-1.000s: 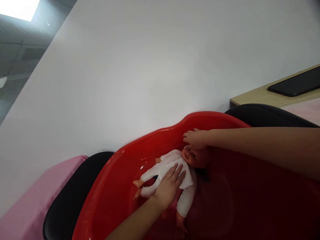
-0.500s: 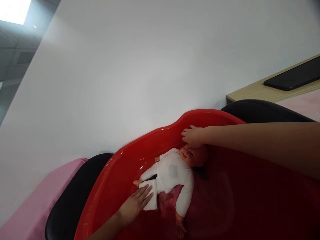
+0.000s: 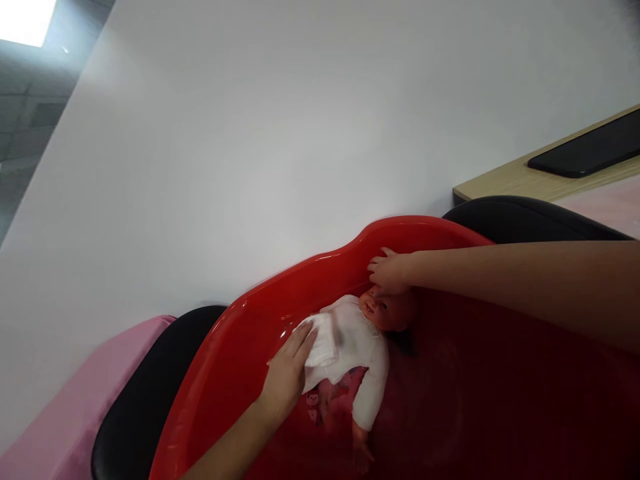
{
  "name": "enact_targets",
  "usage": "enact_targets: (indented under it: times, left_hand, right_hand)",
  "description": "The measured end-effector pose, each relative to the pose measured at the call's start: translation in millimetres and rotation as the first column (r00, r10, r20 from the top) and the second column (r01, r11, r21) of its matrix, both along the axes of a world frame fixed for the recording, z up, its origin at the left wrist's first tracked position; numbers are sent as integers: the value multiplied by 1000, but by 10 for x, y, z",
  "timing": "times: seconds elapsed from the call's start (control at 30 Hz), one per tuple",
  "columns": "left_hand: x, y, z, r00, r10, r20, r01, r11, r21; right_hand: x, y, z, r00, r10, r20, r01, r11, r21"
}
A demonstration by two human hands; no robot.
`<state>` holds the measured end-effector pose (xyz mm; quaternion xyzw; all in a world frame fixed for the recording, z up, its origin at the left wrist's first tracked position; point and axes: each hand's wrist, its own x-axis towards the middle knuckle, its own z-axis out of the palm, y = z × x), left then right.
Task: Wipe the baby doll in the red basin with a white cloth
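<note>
A doll [image 3: 350,343] in a white suit lies on its back in a red tub [image 3: 200,393]. Its head points right. My left hand [image 3: 287,373] presses a folded white cloth [image 3: 321,339] on the doll's belly, fingers lying over the cloth and the thumb hidden. The doll's legs are largely hidden behind this hand and cloth. My right hand [image 3: 390,272] rests at the top of the doll's head [image 3: 393,312], its fingers stretched out past it towards the tub wall. A pinkish-red printed patch [image 3: 335,397] shows beside the doll, on the tub floor.
The tub stands against a white wall [image 3: 260,147]. Black padded forms [image 3: 145,393] flank it, with a pink surface [image 3: 90,393] at left. At right, a black phone-like slab [image 3: 590,147] lies on a wooden surface [image 3: 500,180].
My left hand has carried the white cloth up from the doll's leg to its belly, covering much of the grey patch on the suit. My right hand has stayed by the head.
</note>
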<state>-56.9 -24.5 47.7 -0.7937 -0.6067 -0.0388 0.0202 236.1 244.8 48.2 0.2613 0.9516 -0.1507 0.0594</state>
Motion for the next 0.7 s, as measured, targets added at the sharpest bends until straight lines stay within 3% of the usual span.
enact_targets:
  times: [0.1,0.17,0.3,0.47,0.7]
  left_hand:
    - [477,318,-41,991,-65,120,66,998,0]
    - [696,466,-118,981,-156,114,165,983,-82]
    - [845,559,-258,952,-305,0,288,899,-329]
    - [525,363,-315,920,-350,-179,257,880,-400]
    - [-371,-226,-333,828,-372,-420,185,888,-422]
  right_hand:
    - [14,-2,22,1000,12,1,-12,1000,-26]
    - [15,-7,36,1000,7,-18,-8,999,-33]
    - [-6,-14,35,1000,-2,-10,2,1000,-25]
    - [-36,-9,8,1000,-3,-3,3,1000,-6]
    - [-55,13,-44,999,-34,-28,33,998,-46]
